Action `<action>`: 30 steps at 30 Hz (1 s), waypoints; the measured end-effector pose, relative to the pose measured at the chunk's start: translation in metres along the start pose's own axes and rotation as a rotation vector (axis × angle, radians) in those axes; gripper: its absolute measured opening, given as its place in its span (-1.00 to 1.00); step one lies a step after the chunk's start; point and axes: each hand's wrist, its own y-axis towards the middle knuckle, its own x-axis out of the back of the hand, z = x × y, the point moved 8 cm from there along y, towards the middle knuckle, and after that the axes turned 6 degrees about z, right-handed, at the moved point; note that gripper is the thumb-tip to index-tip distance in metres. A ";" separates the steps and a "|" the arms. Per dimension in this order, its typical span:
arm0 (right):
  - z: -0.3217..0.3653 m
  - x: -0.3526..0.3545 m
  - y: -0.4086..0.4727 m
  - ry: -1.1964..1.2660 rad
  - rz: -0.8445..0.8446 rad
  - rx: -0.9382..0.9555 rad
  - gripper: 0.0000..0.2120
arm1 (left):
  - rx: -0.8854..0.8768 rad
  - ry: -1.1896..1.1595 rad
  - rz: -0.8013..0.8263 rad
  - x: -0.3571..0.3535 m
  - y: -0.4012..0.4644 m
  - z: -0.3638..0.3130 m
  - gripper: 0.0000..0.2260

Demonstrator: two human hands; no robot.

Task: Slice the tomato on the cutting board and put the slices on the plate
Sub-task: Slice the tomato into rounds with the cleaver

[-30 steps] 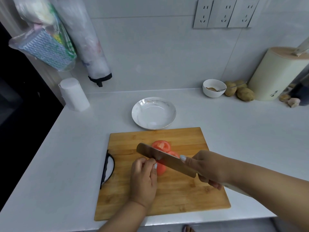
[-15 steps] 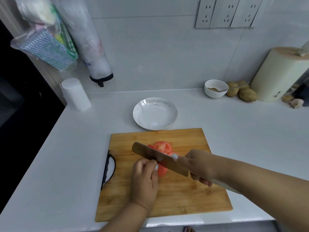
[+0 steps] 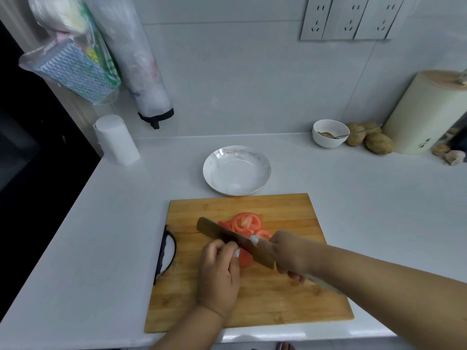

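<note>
A wooden cutting board [image 3: 265,306] lies on the white counter in front of me. Cut tomato slices [image 3: 247,222] lie on it behind the knife blade [image 3: 227,237]. The uncut piece of tomato [image 3: 245,258] sits on the near side of the blade, held at its left by the fingertips of my left hand [image 3: 219,274]. My right hand [image 3: 286,253] grips the knife handle, and the blade runs diagonally across the tomato. Beyond the board stands a white marbled plate [image 3: 217,170] with nothing on it.
A white paper roll [image 3: 116,140] stands at the back left. At the back right are a small white bowl [image 3: 329,133] with a spoon, several potatoes [image 3: 379,143] and a cream knife block [image 3: 424,112]. Plastic bags [image 3: 75,59] hang on the wall.
The knife has shifted a little left and nearer along the tomato. More sliced tomato now lies exposed behind the blade. My left hand stays on the remaining piece.
</note>
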 end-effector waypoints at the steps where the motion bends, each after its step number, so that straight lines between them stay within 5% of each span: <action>1: 0.002 -0.002 0.003 -0.005 -0.002 0.004 -0.18 | 0.003 0.001 0.002 0.000 0.000 0.000 -0.79; 10: 0.007 -0.009 0.012 -0.066 0.020 0.032 -0.20 | 0.005 0.001 0.001 0.000 0.000 0.000 -0.82; 17: 0.006 -0.009 0.006 0.061 0.022 0.131 -0.63 | 0.032 -0.010 -0.007 0.001 0.000 0.001 -0.78; 30: -0.004 -0.007 0.013 0.207 0.080 0.047 -0.38 | -0.001 -0.008 0.009 0.000 -0.001 -0.002 -0.83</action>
